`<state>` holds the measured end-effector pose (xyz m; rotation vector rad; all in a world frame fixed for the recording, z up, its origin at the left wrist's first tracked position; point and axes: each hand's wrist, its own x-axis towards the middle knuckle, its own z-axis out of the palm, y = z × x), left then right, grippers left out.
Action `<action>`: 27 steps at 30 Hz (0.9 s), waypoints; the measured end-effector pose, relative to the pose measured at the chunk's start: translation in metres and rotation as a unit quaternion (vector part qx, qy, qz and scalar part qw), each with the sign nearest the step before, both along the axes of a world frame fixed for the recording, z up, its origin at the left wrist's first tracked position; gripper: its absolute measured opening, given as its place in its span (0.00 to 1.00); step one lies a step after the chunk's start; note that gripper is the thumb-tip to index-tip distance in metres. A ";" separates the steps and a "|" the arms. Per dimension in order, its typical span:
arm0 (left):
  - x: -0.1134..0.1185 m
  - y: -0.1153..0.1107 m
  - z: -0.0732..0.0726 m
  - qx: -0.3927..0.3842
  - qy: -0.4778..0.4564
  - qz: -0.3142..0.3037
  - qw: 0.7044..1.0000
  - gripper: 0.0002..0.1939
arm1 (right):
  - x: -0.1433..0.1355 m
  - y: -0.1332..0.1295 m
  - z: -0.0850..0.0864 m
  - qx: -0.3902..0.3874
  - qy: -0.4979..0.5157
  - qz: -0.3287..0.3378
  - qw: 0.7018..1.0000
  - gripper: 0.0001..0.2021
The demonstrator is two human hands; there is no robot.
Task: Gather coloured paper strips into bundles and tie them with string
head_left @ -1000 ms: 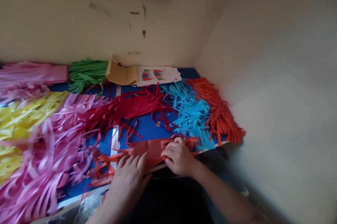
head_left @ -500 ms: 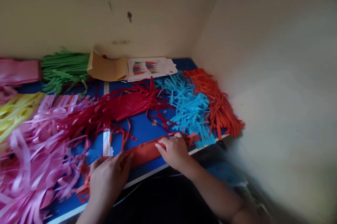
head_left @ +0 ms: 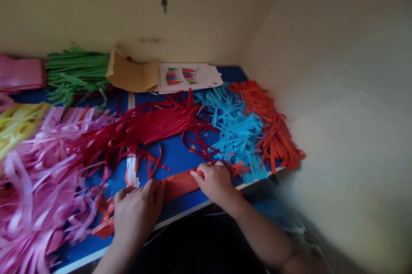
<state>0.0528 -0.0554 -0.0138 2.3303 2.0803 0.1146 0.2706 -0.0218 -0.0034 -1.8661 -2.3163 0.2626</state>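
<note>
A folded strip of orange tissue paper [head_left: 180, 185] with fringed ends lies along the front edge of the blue table [head_left: 180, 152]. My left hand [head_left: 140, 205] is closed over its left part, fingers curled round it. Towards the other end, my right hand [head_left: 214, 179] grips the paper with thumb and bent fingers. Orange fringe sticks out past both hands. Just behind the strip lies a bunch of red fringed tissue paper [head_left: 157, 124].
Blue fringe [head_left: 238, 130] and orange fringe [head_left: 273, 128] lie at the right by the wall. Pink fringe [head_left: 48, 188] and yellow fringe [head_left: 19, 124] cover the left. Green fringe [head_left: 77, 72], folded pink paper [head_left: 22, 73], a brown envelope [head_left: 131, 74] and a printed sheet [head_left: 189, 77] line the back.
The view has shifted slightly, so the table's things sit a little differently in the picture. Both hands keep their hold on the orange paper, almost unmoved.
</note>
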 end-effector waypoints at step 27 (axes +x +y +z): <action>0.008 -0.010 0.031 0.125 -0.003 -0.227 0.966 0.12 | 0.020 0.005 -0.004 0.038 0.062 0.290 0.954 0.15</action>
